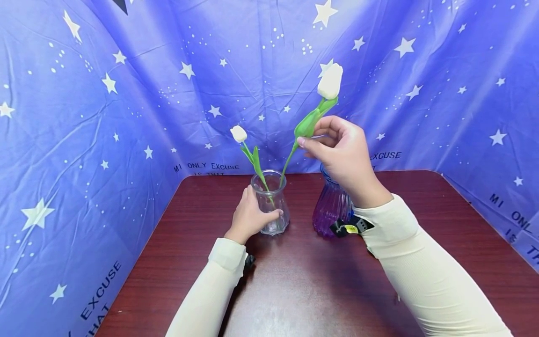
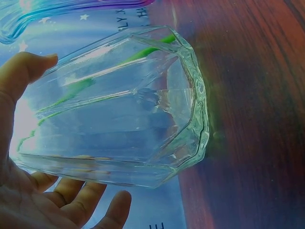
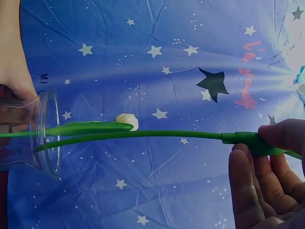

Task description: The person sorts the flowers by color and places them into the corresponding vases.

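My left hand (image 1: 251, 216) is curled round the side of the clear glass vase (image 1: 271, 202), fingers and thumb wrapped against its faceted wall, holding it upright on the dark wooden surface (image 1: 294, 281). My right hand (image 1: 341, 152) is raised above and to the right of that vase, pinching the stem of a white tulip (image 1: 330, 80) between thumb and fingertips (image 3: 281, 134), right where a green leaf (image 1: 309, 122) wraps the stem. The stem slants down from my pinch and its lower end sits inside the clear vase's mouth. A second, shorter white tulip (image 1: 238, 134) already stands in the same vase, leaning left. Just to the right of the clear vase, partly behind my right wrist, stands a ribbed purple vase (image 1: 331, 210).

I judge the tulip light and springy; it looks artificial, and the long thin stem would bend if held near the bloom, so this mid-stem pinch gives better control. The glass vase seems smooth, breakable and easy to tip, so a steadying grip low on its body makes sense.
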A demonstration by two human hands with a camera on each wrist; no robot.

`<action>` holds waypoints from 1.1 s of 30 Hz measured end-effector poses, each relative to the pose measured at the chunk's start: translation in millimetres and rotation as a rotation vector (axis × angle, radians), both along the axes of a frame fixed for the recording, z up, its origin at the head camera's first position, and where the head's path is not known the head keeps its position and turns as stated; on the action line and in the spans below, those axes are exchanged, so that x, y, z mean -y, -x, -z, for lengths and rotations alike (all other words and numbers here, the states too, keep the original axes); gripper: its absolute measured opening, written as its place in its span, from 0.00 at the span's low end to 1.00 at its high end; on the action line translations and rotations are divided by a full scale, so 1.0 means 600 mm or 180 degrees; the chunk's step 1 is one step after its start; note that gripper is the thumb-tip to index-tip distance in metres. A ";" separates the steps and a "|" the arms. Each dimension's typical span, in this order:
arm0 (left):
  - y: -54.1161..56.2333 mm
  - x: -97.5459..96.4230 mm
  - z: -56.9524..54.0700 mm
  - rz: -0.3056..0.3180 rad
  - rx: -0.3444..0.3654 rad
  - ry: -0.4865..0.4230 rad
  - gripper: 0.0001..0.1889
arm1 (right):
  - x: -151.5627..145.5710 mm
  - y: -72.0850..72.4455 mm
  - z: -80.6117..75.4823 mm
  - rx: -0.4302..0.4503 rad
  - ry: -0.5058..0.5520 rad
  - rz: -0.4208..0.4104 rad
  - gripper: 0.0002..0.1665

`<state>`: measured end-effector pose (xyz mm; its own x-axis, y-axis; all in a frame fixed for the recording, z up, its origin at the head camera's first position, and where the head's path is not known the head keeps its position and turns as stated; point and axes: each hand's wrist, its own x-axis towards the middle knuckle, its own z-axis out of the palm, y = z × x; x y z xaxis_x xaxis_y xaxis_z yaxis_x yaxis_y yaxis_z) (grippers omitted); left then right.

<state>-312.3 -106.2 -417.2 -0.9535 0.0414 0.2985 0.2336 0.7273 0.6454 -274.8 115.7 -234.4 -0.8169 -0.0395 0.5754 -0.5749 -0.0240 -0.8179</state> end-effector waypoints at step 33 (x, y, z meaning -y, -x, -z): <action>0.006 0.001 0.007 0.0022 -0.0016 -0.0019 0.51 | 0.033 0.037 0.048 0.0287 -0.0402 0.0104 0.15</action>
<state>-316.1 -106.9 -421.5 -0.9516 0.0463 0.3037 0.2420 0.7218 0.6484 -297.2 95.6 -263.4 -0.8671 -0.0795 0.4918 -0.4978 0.1000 -0.8615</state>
